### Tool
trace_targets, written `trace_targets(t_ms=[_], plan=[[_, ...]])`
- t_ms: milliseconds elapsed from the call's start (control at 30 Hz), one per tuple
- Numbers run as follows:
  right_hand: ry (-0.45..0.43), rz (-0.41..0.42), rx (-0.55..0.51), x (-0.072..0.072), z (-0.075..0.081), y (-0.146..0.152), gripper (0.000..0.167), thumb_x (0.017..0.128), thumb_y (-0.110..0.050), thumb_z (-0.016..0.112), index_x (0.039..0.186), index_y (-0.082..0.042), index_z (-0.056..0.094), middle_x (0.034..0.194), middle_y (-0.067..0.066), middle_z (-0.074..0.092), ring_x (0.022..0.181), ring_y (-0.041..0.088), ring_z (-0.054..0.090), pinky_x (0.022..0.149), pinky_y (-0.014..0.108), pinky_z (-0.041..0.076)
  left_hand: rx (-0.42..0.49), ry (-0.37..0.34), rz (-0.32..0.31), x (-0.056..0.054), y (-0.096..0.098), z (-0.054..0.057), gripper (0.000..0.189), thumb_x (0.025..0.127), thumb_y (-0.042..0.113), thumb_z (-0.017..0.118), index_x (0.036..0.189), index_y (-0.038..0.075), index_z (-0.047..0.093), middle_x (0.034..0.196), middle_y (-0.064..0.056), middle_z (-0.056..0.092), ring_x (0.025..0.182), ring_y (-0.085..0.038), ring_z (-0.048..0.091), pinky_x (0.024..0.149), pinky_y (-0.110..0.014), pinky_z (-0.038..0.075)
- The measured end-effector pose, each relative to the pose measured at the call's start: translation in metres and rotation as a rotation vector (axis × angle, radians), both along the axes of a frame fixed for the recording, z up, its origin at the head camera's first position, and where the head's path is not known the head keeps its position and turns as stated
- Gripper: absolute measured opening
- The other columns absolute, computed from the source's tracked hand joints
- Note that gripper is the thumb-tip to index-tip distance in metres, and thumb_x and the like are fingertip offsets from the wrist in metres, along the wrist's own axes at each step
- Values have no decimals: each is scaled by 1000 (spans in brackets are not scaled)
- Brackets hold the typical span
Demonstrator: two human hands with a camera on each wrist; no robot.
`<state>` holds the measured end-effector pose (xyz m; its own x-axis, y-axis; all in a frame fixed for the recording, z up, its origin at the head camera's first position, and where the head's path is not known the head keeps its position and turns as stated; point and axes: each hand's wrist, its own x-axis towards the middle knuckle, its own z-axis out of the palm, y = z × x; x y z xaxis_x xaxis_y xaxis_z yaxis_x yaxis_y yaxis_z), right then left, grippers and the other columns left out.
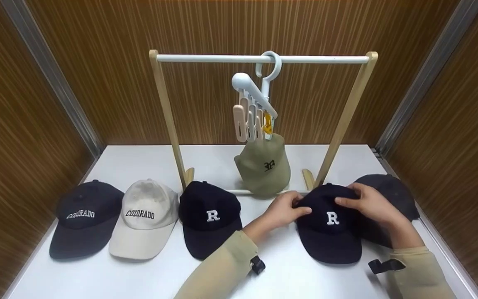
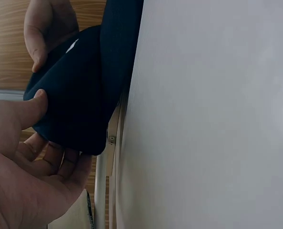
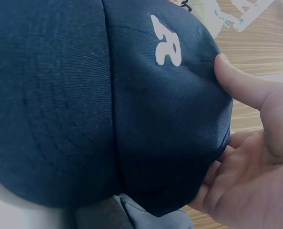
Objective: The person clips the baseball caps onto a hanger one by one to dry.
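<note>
Both hands hold a navy baseball cap (image 1: 326, 241) with a white letter R, its brim toward the person. My left hand (image 1: 284, 209) grips the crown's left side, thumb in front and fingers behind, as the left wrist view also shows. On the opposite side, my right hand (image 1: 369, 203) pinches the crown with its thumb near the top; the right wrist view shows the fingers curled behind the fabric (image 3: 170, 119). An olive cap (image 1: 264, 174) hangs behind from a white clip hanger (image 1: 259, 93).
The hanger hooks over a rack's white bar (image 1: 206, 59) with wooden legs. Along the left lie a dark Colorado cap (image 1: 85, 220), a beige Colorado cap (image 1: 141, 220) and another navy R cap (image 1: 210, 216). A dark grey cap (image 1: 392, 195) lies at the right, partly covered by my right hand.
</note>
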<state>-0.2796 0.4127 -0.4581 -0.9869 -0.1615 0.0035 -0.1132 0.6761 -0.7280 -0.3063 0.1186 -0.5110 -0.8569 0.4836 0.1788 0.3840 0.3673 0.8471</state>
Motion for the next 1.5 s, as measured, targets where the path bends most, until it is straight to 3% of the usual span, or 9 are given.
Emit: trace_targets(t_ms=[333, 633, 933, 1267, 1500], plan=[[8, 59, -74, 2, 4, 4, 33, 106, -23, 79, 123, 4, 69, 105, 9, 72, 96, 15, 63, 86, 23, 50, 41, 22, -12, -1, -4, 3, 22, 99, 23, 87, 97, 7, 72, 83, 12, 56, 80, -3, 51, 78, -23, 47], [-12, 84, -171, 4, 5, 0, 28, 108, -20, 75, 120, 5, 71, 100, 8, 68, 88, 17, 62, 73, 30, 51, 110, -15, 0, -2, -8, 10, 16, 98, 16, 87, 98, 6, 74, 91, 9, 64, 86, -4, 56, 87, -24, 50], [21, 75, -209, 4, 5, -7, 28, 109, -21, 74, 114, 6, 70, 102, 9, 72, 93, 15, 64, 84, 26, 51, 214, -31, -17, -5, -14, 17, 15, 97, 7, 83, 91, 3, 70, 82, 11, 56, 81, -4, 52, 81, -24, 46], [70, 40, -245, 4, 5, -12, 24, 110, -18, 74, 111, 6, 69, 97, 5, 72, 90, 12, 63, 82, 24, 49, 215, -35, -7, -7, -17, 20, 15, 100, 11, 83, 92, 4, 71, 87, 8, 61, 86, -6, 55, 85, -26, 48], [51, 37, -300, 5, 6, -17, 26, 110, -15, 72, 113, 10, 69, 97, 8, 76, 89, 13, 68, 82, 25, 54, 213, -41, -5, -8, -18, 20, 19, 99, 18, 85, 93, 6, 72, 91, 3, 66, 87, -6, 56, 87, -26, 49]])
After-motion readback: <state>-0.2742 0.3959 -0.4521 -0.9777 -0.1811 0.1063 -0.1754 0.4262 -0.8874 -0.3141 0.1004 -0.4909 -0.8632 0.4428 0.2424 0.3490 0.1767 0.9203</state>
